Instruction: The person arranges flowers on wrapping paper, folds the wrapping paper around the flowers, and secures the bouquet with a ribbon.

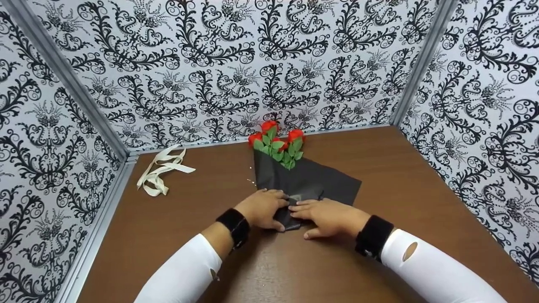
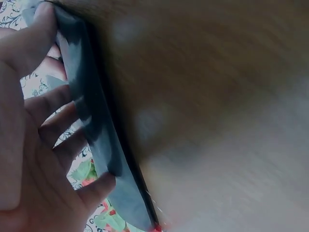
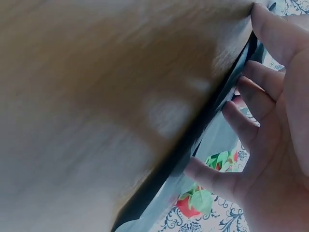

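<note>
With left grip (image 1: 263, 208) and right grip (image 1: 330, 215) loosely spread, clasping nothing, you're pressing the folded black wrapping sheet (image 1: 273, 179), ideally evenly, sparing the red, green-leaved roses (image 1: 276, 145) at twelve o'clock.

Setting is looking like a small three-sided work booth. A brown wood-look table (image 1: 400, 176) is forming its working surface; white panels with black scrollwork (image 1: 227, 54) are rising behind the far edge and along the left and right edges. Grey metal posts (image 1: 69, 82) are standing at both far corners, joining the panels; a metal rail (image 1: 101, 223) is running along the left edge. Wider building: views are leaving this undetermined.
</note>
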Demonstrator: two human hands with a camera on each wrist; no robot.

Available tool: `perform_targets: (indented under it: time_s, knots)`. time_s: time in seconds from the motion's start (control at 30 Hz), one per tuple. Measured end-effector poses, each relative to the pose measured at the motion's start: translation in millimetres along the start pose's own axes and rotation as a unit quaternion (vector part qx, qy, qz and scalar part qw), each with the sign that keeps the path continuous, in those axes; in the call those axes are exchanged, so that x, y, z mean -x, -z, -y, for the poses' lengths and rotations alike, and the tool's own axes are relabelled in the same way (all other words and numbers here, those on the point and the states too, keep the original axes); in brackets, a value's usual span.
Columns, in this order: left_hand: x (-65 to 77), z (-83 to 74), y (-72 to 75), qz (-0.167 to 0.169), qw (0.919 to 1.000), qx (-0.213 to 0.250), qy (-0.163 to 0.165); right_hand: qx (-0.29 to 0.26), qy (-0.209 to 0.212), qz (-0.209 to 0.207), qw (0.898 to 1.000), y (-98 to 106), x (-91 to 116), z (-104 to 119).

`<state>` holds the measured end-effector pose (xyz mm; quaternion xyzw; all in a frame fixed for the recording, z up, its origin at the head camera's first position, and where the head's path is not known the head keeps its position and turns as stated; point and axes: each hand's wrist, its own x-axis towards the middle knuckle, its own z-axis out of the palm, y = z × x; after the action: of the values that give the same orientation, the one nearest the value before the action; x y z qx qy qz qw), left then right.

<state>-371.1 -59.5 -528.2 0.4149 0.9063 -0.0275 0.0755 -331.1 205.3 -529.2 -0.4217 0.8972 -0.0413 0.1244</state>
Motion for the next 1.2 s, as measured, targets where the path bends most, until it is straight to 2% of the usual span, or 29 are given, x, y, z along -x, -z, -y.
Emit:
perform_targets:
  time_s: [0.23,0.43,0.57,0.67,0.77,0.87,0.97,1.03,1.13,1.2]
  knots:
    - [-3.9,-3.8,4.2,0.024,0.9995,-0.003,0.019,-0.021,-0.009,0.006,1.0,2.2,3.0,-0.7]
    - [-7.5,-5.3,10.6,0.044,0.9988,-0.015,0.018,-0.032,-0.01,0.001,0.999,3.5,4.5,-0.8]
    - [-7.6,-6.1,11.2,0.051,0.9985,-0.002,0.018,-0.04,-0.015,-0.002,0.999,6.2,4.7,-3.9]
    - [-6.5,-6.4,12.0,0.046,0.9988,0.004,0.018,-0.052,-0.029,-0.018,0.998,11.6,6.2,-9.0]
    - [-6.4,-6.2,11.8,0.042,0.999,0.0,0.017,-0.067,-0.063,-0.058,0.994,18.7,9.5,-20.9]
    - [-6.7,-5.6,10.8,0.044,0.9989,0.001,0.017,-0.079,-0.116,-0.117,0.983,25.2,15.2,-42.6]
    - [-7.3,-5.1,9.9,0.044,0.9989,0.004,0.015,-0.093,-0.185,-0.172,0.963,29.4,25.0,-71.2]
    - [-7.8,-5.0,10.2,0.044,0.9988,0.013,0.015,-0.101,-0.244,-0.182,0.947,31.2,33.0,-89.5]
    - [-9.0,-4.2,9.3,0.046,0.9986,0.02,0.019,-0.114,-0.32,-0.175,0.924,31.0,43.9,-110.5]
    - [-9.5,-4.2,8.7,0.047,0.9984,0.023,0.022,-0.118,-0.35,-0.163,0.915,28.7,48.9,-117.9]
